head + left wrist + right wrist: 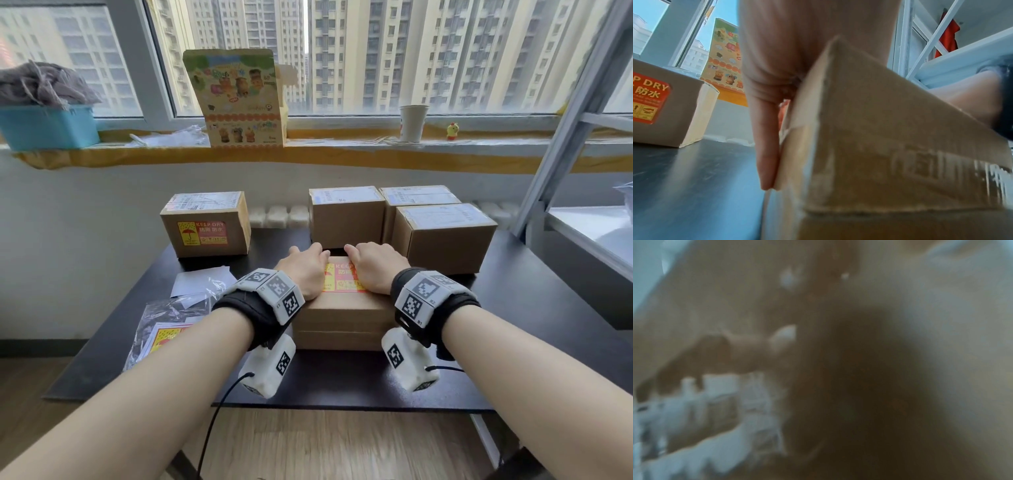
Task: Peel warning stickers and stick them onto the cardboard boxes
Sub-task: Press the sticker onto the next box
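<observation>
A cardboard box (pixel 342 320) lies at the middle of the black table (pixel 513 329), with a red and yellow KEEP DRY sticker (pixel 342 282) on its upper face. My left hand (pixel 305 270) lies on the left part of that face, fingers bent over the far edge. In the left wrist view its thumb (pixel 766 146) runs down the box's side (pixel 869 129). My right hand (pixel 371 267) holds the right part the same way. The right wrist view is dark and blurred.
A stickered box (pixel 205 228) stands at the back left, and three plain boxes (pixel 445 234) at the back right. A plastic bag of sticker sheets (pixel 164 330) and white backing paper (pixel 202 279) lie at the left. A metal rack (pixel 582 222) borders the right.
</observation>
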Tool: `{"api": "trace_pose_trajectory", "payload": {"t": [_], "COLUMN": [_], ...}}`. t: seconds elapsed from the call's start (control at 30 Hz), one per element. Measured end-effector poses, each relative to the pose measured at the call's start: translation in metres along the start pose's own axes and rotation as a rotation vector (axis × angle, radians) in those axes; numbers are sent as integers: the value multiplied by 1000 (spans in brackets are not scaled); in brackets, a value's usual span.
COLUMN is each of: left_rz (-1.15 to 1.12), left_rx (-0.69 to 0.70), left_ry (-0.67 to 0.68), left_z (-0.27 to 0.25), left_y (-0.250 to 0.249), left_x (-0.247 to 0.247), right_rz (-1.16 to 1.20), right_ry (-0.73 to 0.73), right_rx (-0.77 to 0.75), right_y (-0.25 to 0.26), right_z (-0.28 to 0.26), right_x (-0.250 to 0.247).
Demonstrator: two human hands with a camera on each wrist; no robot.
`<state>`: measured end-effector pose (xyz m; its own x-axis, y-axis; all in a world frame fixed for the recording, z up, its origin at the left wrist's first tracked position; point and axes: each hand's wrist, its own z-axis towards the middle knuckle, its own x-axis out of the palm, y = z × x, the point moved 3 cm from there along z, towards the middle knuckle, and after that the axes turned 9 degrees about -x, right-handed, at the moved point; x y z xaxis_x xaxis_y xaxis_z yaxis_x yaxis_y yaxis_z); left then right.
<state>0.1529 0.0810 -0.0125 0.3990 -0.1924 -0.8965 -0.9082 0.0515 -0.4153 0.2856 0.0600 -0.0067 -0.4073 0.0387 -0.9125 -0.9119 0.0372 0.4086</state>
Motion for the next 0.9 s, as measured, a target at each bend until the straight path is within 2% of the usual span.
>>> {"api": "trace_pose_trajectory", "payload": {"t": [0.13,0.3,0.43,0.57,0.73,0.8,0.9], "left_rz": [-91,-195,-179,-179,-305,-422,-517], "left_rx": [58,-21,-135,-86,-72,-76,-165], "left_ry": [-20,-31,56,17,-6,41,127], "left_z": [7,-1,-14,-14,-17,-22,-35], "left_y": [9,19,20,17,20,23,32], "left_x": [-3,-7,0,5,0,-3,-2], "right_rz": [98,299,255,270,283,364,442], "right_ry": [-57,-48,8,40,-57,-45,-9], "right_rx": [-21,-3,22,7,41,74,111], "right_y": [-3,-13,-21,-20,-23,-25,-22], "right_z": [-1,-7,-24,-27,-24,-26,-38], "right_x": [-3,-17,-13,-4,-8,-11,-12]}}
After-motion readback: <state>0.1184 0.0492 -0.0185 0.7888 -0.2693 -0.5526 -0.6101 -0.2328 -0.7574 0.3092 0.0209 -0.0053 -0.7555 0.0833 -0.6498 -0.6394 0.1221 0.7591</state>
